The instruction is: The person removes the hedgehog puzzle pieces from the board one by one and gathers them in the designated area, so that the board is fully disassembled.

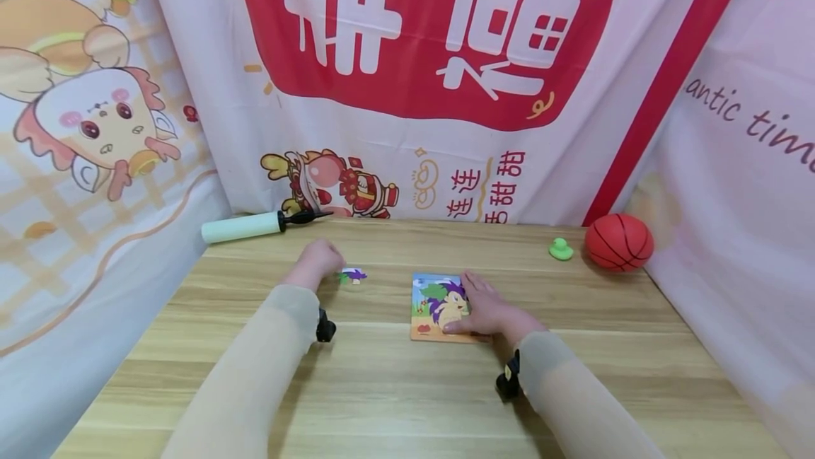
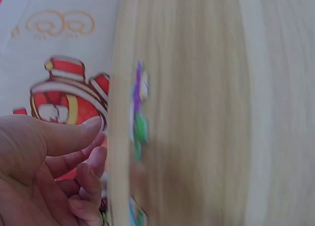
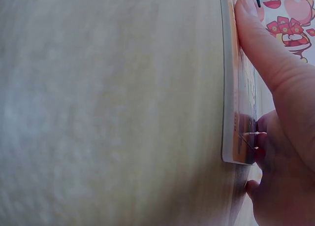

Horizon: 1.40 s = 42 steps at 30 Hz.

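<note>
A jigsaw puzzle board (image 1: 425, 307) with a purple-spined hedgehog picture lies flat on the table. My right hand (image 1: 487, 309) rests over its right side, fingers extended across the picture and hiding part of it. From the right wrist, the thumb (image 3: 268, 51) lies along the board's face near the light edge (image 3: 227, 88). My left hand (image 1: 316, 261) is farther left, fingers loosely bent, with nothing visible between thumb and fingertips. Right beside it are loose purple, green and white puzzle pieces (image 1: 354, 276); the left wrist view shows these pieces (image 2: 139, 108) and another colourful piece (image 2: 136, 213) lower down.
A pale green hand pump (image 1: 245, 228) with a black nozzle lies at the back left. A small green rubber duck (image 1: 560, 249) and a red toy basketball (image 1: 619, 242) are at the back right. Printed cloth (image 1: 407, 162) hangs behind the wooden table (image 1: 395, 402).
</note>
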Motion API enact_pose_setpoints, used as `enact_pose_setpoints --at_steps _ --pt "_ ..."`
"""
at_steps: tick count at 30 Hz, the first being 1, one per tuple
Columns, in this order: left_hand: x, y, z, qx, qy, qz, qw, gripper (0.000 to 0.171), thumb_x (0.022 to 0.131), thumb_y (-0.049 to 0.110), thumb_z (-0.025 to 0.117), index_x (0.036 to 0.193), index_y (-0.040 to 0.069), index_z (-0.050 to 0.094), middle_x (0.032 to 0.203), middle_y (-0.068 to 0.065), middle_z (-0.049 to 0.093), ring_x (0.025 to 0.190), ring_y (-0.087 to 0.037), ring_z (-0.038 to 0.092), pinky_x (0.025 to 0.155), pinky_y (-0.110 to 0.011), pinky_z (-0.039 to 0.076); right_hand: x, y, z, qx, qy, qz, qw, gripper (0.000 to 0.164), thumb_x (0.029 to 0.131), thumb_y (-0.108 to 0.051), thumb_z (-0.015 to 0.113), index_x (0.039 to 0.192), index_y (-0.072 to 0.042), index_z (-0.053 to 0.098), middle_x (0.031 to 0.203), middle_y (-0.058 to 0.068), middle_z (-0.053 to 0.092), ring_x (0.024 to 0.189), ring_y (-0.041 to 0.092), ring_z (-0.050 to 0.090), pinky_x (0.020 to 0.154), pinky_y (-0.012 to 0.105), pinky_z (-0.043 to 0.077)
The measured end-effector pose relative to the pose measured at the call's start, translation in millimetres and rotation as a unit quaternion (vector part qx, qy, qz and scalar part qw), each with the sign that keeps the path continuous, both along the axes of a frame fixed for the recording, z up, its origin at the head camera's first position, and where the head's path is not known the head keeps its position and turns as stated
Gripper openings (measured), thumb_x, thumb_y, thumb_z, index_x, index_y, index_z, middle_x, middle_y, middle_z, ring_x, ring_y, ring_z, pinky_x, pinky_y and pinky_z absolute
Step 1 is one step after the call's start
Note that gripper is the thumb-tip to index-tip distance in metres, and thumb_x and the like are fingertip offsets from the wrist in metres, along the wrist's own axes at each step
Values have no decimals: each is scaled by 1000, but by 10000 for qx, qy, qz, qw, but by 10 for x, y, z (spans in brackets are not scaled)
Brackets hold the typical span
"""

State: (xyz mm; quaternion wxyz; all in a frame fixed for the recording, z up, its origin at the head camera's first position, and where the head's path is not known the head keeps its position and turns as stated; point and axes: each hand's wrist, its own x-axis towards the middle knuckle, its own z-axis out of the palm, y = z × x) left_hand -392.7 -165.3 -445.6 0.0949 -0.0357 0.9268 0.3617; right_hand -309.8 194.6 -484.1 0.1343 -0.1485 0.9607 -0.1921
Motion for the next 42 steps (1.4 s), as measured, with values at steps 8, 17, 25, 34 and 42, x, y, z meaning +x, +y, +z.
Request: enact_pose_setpoints --at_steps 8,17,25,34,42 --pt "129 772 126 272 398 -732 9961 15 87 18 74 97 11 66 93 -6 62 83 -23 58 73 -37 49 -14 3 0 87 -31 -78 9999 126 73 -71 71 157 -4 6 164 14 1 148 35 2 116 51 10" --pt "383 1653 -77 236 314 -1874 9815 22 83 14 78 102 7 70 91 -1 64 85 -20 59 79 -37 49 -12 -18 5 119 39 52 9999 125 73 -71 71 157 -3 8 163 15 3 148 37 3 116 52 11" --pt "507 2041 -175 210 437 -2200 9743 15 79 9 78 90 7 67 80 0 62 73 -16 57 65 -30 49 -19 1 -15 -71 168 179 9997 121 75 -64 75 156 0 12 162 20 6 147 38 4 115 53 11" --pt "408 2211 -397 -48 507 -1794 9825 17 81 12 76 81 15 59 77 3 58 72 -15 55 67 -31 46 -27 70 -72 -224 290 210 9991 120 75 -65 74 157 -4 12 163 18 6 148 37 5 115 54 10" --pt "444 2208 -351 -152 557 -1690 9839 24 78 15 83 82 12 60 80 -1 58 74 -18 55 66 -32 47 -21 215 -52 -169 54 -18 9998 126 71 -69 74 157 -3 9 162 20 5 146 40 8 115 54 15"
